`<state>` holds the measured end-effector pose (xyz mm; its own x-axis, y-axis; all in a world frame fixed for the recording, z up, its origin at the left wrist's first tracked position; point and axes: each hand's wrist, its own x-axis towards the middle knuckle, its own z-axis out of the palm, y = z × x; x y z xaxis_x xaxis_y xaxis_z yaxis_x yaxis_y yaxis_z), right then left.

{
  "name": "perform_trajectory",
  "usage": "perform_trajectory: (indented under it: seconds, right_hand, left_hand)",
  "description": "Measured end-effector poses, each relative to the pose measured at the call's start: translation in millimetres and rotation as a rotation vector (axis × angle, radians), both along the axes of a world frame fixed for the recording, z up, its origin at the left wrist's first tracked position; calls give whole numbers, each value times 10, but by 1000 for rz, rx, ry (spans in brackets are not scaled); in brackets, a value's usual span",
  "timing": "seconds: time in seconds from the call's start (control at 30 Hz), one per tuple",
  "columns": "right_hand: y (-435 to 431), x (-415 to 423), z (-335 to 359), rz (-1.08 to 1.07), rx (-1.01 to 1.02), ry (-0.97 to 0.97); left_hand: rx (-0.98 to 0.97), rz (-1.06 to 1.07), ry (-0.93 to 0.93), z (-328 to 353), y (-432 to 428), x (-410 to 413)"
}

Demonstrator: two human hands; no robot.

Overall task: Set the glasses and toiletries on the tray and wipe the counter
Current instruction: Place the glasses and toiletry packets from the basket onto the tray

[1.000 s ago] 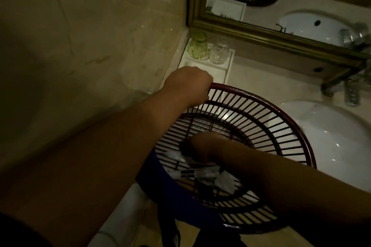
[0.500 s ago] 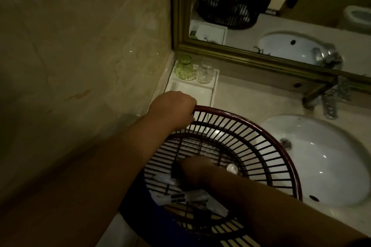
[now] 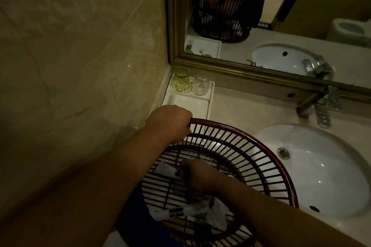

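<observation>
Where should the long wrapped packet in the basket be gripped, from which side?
Pinch the long wrapped packet across its narrow width near the black band, coming straight down through the open top of the basket. It lies flat on the slatted floor; the walls block side approaches. The right hand is nearest.

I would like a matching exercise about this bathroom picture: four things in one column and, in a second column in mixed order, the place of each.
Column A
1. green glass
2. left hand
3. right hand
4. faucet

Column B
a. down inside the basket
b. behind the sink, below the mirror
c. on the tray, at its far end near the wall
d. gripping the basket's rim

Pairs: 1-c, 2-d, 3-a, 4-b
</observation>
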<state>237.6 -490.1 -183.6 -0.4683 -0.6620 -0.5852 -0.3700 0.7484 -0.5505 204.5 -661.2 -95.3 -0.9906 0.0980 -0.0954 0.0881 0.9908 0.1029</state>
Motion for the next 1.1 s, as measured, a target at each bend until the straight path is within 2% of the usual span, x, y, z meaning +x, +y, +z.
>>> perform_trajectory:
  seconds: [0.13,0.3,0.5,0.67,0.9,1.1]
  right_hand:
    - [152,-45,209,-185,-100,-60]
    - [383,43,564,-276,-205,-18]
    - [598,226,868,-340,-244,154]
    - [593,356,1049,-489,-361,122]
    - [485,256,1456,-505,-479,260]
    - [227,-357,1947,-524,-574,394]
  left_hand:
    - [-8,4,-1,8,6,2]
    - [-36,10,-13,36,23,-8]
    - [-63,2,-8,44,19,-7]
    - [-22,28,-21,39,12,-9]
    - [-34,58,-32,27,13,-14]
    - [14,63,-41,68,10,-18]
